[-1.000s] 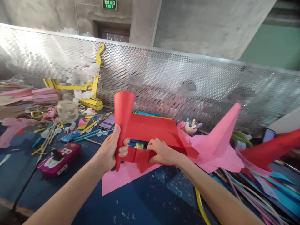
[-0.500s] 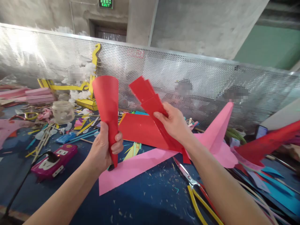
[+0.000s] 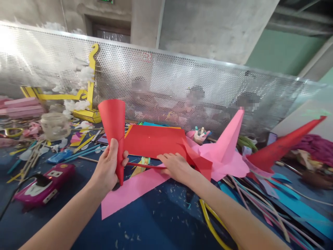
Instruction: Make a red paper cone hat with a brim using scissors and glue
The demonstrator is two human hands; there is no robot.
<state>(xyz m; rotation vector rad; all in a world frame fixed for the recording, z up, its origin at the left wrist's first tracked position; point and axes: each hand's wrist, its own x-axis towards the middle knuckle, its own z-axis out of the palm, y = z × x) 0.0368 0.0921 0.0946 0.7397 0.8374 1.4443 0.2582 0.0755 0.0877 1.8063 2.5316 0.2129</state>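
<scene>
My left hand (image 3: pixel 105 168) is wrapped round the lower part of a red paper cone (image 3: pixel 113 118), its wide mouth upward and its tip down by the table. My right hand (image 3: pixel 178 168) is closed on a folded red paper piece (image 3: pixel 145 166), seen nearly edge-on and reaching left toward the cone. Behind that hand lies a large red sheet (image 3: pixel 151 137), with an orange edge showing beneath. A pink paper strip (image 3: pixel 127 198) lies flat below both hands. Yellow-handled scissors (image 3: pixel 208 218) are partly hidden under my right forearm.
A pink cone hat (image 3: pixel 230 139) and a red cone (image 3: pixel 283 149) stand on the right. On the left are a purple power strip (image 3: pixel 49 184), a glass jar (image 3: pixel 55 125) and scattered scraps. A yellow frame (image 3: pixel 91 80) stands before the perforated metal screen (image 3: pixel 166 76).
My right hand has come down from a raised position to table level with the red paper piece. The left hand still grips the cone. The view has turned slightly right.
</scene>
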